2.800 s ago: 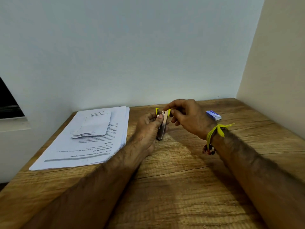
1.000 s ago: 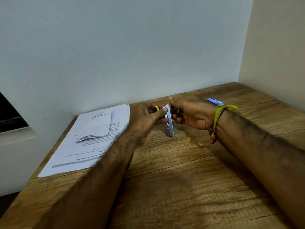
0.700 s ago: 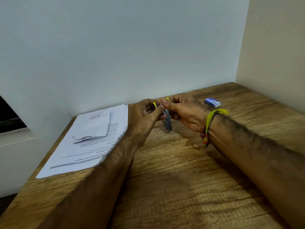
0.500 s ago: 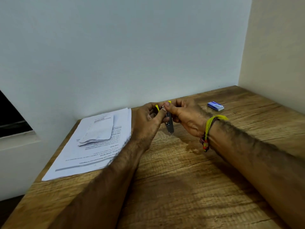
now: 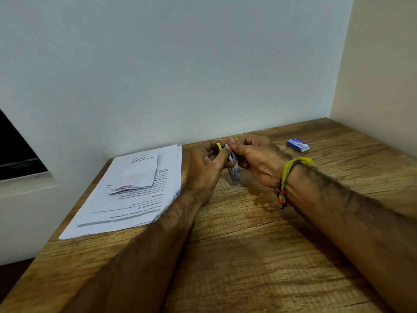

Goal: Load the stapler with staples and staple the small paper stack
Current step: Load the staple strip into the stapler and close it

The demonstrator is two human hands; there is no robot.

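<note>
On the wooden tabletop (image 5: pixel 259 256), at far left, lies a large stack of printed white sheets (image 5: pixel 144 206). On top of it, toward the wall, rests the small folded white paper stack (image 5: pixel 137 171), flat and untouched, its long axis running away from the viewer.

To the right of the sheets, the left hand (image 5: pixel 207 168) and the right hand (image 5: pixel 255 161) meet over the tabletop, both curled round the small silver metal stapler with yellow end parts (image 5: pixel 234 171). The stapler stands on edge between them, its long axis running from the viewer toward the wall, with the near end low, close to the tabletop, and the far end raised at the fingertips. The two thumbs pinch together at the raised far end. Whether the magazine is open cannot be told; the hands cover most of it.

Farther right, well apart from the hands, lies the small blue and white cardboard staple box (image 5: pixel 298 145), flat on the tabletop.

Judgement: loading is in hand and stapling is not yet begun. The staple box lies on the right hand's side; the small paper stack lies on the left hand's side, so the left hand is the nearer one to it.
</note>
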